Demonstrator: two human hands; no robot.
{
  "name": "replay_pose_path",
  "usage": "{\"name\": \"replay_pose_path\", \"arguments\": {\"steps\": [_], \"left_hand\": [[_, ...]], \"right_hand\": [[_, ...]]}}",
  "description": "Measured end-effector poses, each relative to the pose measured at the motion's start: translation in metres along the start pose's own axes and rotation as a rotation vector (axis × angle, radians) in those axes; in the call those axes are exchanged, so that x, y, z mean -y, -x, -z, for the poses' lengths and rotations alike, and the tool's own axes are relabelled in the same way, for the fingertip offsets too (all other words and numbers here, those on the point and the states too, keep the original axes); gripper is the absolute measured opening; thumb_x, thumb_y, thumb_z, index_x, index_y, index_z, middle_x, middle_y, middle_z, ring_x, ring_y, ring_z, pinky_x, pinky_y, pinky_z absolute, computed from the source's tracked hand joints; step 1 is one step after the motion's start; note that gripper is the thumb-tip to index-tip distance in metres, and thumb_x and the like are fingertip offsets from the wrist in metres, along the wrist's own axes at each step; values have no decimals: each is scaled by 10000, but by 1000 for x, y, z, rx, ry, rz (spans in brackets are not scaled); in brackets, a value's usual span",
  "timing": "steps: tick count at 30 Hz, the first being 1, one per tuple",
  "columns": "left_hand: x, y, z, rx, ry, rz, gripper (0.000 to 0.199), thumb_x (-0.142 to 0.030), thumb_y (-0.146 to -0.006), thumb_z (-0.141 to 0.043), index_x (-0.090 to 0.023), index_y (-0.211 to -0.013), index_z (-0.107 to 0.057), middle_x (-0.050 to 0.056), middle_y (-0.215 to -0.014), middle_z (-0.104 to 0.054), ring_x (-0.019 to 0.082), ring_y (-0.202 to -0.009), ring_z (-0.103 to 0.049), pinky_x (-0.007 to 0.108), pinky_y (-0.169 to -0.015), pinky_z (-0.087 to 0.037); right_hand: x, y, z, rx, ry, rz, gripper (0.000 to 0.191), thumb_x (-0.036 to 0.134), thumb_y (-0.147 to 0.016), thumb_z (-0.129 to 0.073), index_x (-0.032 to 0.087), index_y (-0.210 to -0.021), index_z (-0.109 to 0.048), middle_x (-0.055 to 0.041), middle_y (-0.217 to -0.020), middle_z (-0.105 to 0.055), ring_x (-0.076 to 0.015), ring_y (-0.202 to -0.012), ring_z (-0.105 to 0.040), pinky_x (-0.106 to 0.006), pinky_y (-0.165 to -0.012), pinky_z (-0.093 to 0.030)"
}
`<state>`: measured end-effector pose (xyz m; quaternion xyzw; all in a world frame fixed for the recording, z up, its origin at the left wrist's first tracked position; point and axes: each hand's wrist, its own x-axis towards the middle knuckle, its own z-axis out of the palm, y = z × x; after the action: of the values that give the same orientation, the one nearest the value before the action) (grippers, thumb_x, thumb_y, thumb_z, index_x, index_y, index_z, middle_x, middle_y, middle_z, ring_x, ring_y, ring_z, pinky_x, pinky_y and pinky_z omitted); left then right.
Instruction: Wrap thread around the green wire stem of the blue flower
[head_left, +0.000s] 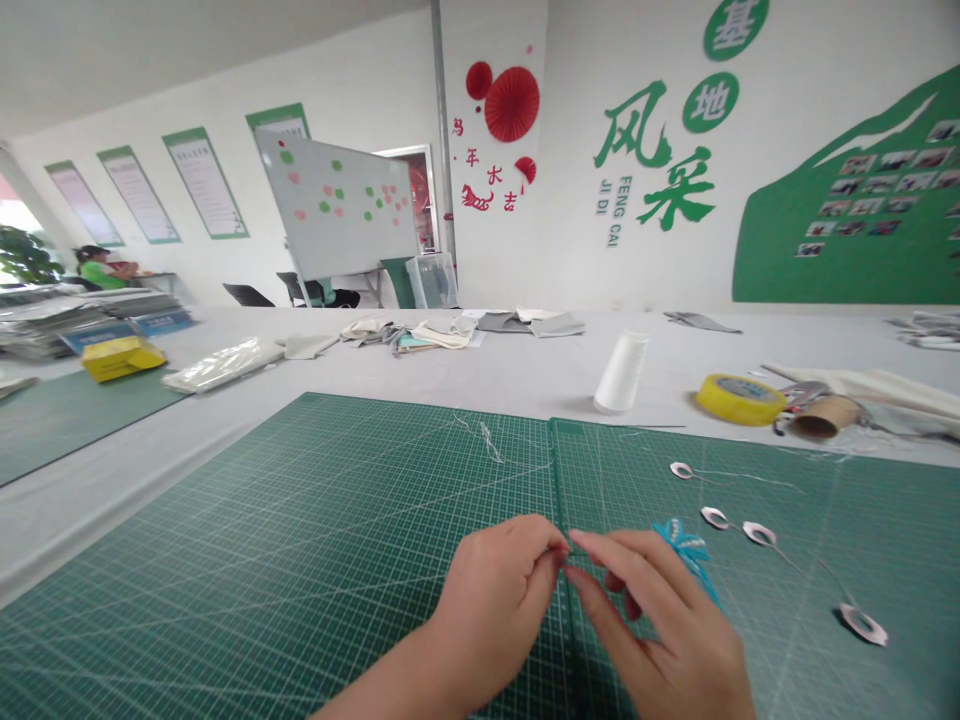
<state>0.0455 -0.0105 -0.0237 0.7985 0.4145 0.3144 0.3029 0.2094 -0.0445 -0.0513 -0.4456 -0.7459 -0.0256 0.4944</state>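
My left hand (502, 590) is closed in a pinch above the seam between two green cutting mats. Whatever lies between its thumb and forefinger is too small to make out. Close against those fingertips comes my right hand (667, 620), its thumb and forefinger stretched toward them with a small gap between, the other fingers curled. Just behind the right hand is a blue yarn piece with looped ends (684, 548), partly hidden by it. To the right lie several pale oval rings with threads, among them one ring (862, 625) near the right side.
A white thread cone (621, 372) stands behind the green cutting mat (337, 520). A yellow tape roll (741, 400) and a cardboard tube (826, 416) lie at the right. Loose white threads (491, 442), fabric scraps (442, 332) and a yellow box (122, 358) are farther off. A person (105, 268) sits far left.
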Motion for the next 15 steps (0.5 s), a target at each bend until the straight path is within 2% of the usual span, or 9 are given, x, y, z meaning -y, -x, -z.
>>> {"name": "replay_pose_path", "arguments": {"steps": [3, 11, 15], "left_hand": [[-1, 1, 1, 26, -37, -16, 223, -222, -957, -431, -198, -877, -638, 22, -815, -655, 158, -730, -570, 268, -666, -388], [0, 1, 0, 6, -79, -35, 208, -239, -963, -437, -201, -900, -632, 20, -834, -656, 160, -748, -579, 267, -679, -392], [1, 1, 0, -11, -60, -23, 215, -254, -965, -432, -205, -890, -628, 21, -820, -651, 163, -734, -573, 269, -669, -385]], "right_hand": [[-1, 1, 1, 2, -19, -6, 142, 159, -905, -576, 229, -1012, -637, -44, -891, -630, -172, -754, -638, -285, -648, -536], [0, 1, 4, -39, 4, -73, 105, 179, -876, -618, 238, -957, -650, -40, -868, -632, -182, -729, -632, -295, -639, -522], [4, -1, 3, -10, -43, -77, 85, 176, -894, -582, 244, -927, -620, -26, -829, -642, -174, -708, -635, -281, -630, -521]]}}
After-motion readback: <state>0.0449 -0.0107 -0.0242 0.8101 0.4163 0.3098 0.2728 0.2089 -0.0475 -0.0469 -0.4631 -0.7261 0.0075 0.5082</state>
